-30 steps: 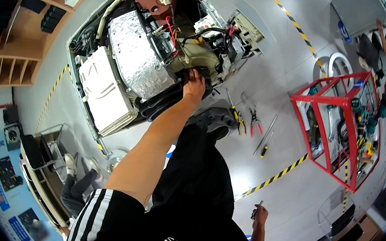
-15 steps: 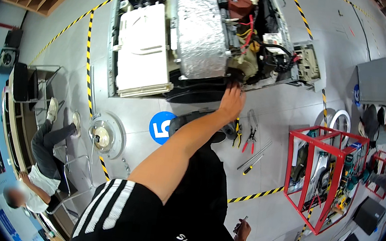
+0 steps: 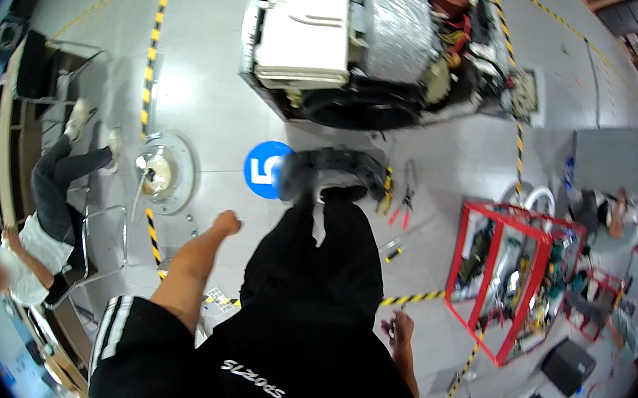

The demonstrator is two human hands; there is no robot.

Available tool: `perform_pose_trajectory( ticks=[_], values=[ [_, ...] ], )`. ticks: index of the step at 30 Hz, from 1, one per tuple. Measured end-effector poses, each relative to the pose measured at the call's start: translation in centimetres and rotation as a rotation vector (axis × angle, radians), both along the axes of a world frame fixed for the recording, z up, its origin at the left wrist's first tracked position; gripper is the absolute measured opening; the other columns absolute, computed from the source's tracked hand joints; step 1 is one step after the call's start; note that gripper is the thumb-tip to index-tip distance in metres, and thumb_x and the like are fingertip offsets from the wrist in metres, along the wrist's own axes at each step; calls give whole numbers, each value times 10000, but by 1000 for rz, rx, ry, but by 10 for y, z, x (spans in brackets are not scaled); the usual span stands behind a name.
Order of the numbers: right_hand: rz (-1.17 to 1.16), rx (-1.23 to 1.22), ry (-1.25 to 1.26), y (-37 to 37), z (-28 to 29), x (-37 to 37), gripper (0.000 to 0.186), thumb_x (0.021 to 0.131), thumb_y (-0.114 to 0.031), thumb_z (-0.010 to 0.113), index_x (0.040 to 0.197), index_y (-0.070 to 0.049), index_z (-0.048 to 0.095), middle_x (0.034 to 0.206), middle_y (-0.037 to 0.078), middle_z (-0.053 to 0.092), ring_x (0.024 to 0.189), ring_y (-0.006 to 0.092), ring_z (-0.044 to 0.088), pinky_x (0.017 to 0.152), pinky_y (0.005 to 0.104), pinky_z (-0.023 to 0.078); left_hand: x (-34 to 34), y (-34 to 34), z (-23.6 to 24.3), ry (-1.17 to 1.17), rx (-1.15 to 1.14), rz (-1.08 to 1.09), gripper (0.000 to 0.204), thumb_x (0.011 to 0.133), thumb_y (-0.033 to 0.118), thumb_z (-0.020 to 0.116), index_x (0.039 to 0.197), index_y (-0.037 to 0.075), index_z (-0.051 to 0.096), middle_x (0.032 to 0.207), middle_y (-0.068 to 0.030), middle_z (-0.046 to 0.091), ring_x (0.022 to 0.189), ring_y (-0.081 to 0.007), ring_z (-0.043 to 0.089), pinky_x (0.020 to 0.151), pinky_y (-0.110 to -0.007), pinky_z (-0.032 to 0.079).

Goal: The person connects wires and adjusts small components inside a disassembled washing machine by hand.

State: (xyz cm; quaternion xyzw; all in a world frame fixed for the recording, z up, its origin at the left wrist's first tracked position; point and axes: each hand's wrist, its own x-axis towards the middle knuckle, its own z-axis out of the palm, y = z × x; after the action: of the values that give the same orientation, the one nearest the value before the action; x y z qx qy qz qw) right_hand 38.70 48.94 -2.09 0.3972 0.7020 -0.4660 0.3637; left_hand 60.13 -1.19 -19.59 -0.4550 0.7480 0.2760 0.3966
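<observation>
My left hand (image 3: pixel 228 223) hangs over the floor left of my legs, small in view, its fingers curled together with nothing visible in them. My right hand (image 3: pixel 398 329) is low on the right beside my body, fingers curled; what they hold, if anything, is too small to make out. Ahead stands an opened washing machine (image 3: pixel 391 47) with a white box-like part (image 3: pixel 306 24), a silver foil-wrapped part (image 3: pixel 396 28), bundled wires and a black round opening (image 3: pixel 363 110) in front. A dark grey curved piece (image 3: pixel 336 157) lies at my feet; I cannot tell its kind.
Pliers with yellow handles (image 3: pixel 387 192), red-handled pliers (image 3: pixel 402 206) and a screwdriver (image 3: pixel 394 254) lie on the floor right of my feet. A round door (image 3: pixel 167 173) lies left. A red-framed tool cart (image 3: pixel 492 282) stands right. A seated person (image 3: pixel 33 258) is at left.
My left hand has left the machine's front and come back toward my left side. The view has shifted, with the machine now farther off. The small metallic thing in my right hand no longer shows clearly.
</observation>
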Motion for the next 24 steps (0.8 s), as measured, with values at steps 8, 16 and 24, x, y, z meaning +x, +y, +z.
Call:
perform_pose_trajectory(
  ticks=[8,16,24],
  values=[
    [144,94,87,-11,8,-31,191,828,-189,522,898,-15,554,640,66,518,413,140,480,339,253,362,24,33,43,282,270,603,176,768,176,573,771,9,629,656,-66,630,587,-139,597,572,-273,489],
    [118,181,152,34,-27,-71,268,788,-178,564,1014,-35,561,666,66,581,508,143,552,439,272,440,-49,71,89,276,354,601,135,851,175,517,891,74,597,710,-23,609,619,-130,588,518,-275,434],
    [30,389,534,150,-19,-183,238,759,-131,573,953,5,587,645,68,614,490,164,595,470,296,477,-122,101,108,289,342,509,175,857,223,542,916,69,601,774,-51,634,680,-142,615,559,-279,461]
  ],
)
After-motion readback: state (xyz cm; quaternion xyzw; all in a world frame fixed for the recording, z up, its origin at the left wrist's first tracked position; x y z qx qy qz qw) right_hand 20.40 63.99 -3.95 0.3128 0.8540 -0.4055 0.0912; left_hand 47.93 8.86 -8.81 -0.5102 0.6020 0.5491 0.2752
